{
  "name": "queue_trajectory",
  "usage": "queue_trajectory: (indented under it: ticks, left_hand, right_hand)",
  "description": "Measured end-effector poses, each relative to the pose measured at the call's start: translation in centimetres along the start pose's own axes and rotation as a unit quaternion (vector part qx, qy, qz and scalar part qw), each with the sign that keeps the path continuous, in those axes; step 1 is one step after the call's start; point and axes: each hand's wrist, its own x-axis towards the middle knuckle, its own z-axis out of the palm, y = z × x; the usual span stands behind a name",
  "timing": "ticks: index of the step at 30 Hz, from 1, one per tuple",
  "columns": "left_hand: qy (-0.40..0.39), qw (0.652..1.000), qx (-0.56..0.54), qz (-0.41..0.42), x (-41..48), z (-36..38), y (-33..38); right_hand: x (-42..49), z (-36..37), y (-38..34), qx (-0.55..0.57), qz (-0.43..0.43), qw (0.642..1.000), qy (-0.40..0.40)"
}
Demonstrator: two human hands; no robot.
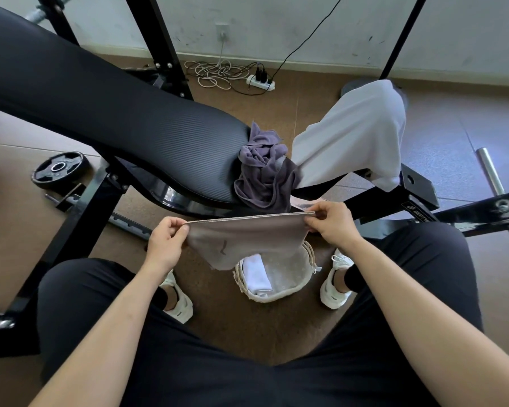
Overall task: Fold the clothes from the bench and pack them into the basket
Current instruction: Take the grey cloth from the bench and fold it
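A taupe garment [247, 242] hangs stretched between my hands above the basket. My left hand [166, 245] pinches its left top corner and my right hand [332, 224] pinches the right top corner. Below it on the floor, between my feet, stands a small woven basket [294, 289] with a folded white cloth [257, 277] inside. On the black padded bench [124, 118] lies a crumpled purple-grey garment [265, 168]. A white garment [353, 136] is draped over the bench's leg pad to its right.
A black weight plate [61, 168] lies on the floor at the left. The bench's steel frame [417, 186] and a chrome bar [497, 189] extend right. A power strip [260, 82] with tangled cables lies by the wall. My knees flank the basket.
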Motion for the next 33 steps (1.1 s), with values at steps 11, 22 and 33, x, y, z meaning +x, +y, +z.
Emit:
queue_trajectory:
  ticks: [11, 22, 33]
  left_hand:
    - [-0.013, 0.994, -0.103, -0.018, -1.0, 1.4, 1.0]
    - [-0.136, 0.987, -0.084, 0.029, -4.1, 5.3, 4.2]
    - [-0.174, 0.978, -0.112, 0.037, -4.5, 6.8, 4.5]
  right_hand:
    - [-1.2, 2.9, -0.9, 0.072, 0.028, 0.997, 0.022]
    - [-4.5, 6.9, -3.4, 0.169, -0.022, 0.983, -0.074]
    - [-5.6, 7.6, -4.0, 0.094, -0.095, 0.986, -0.103]
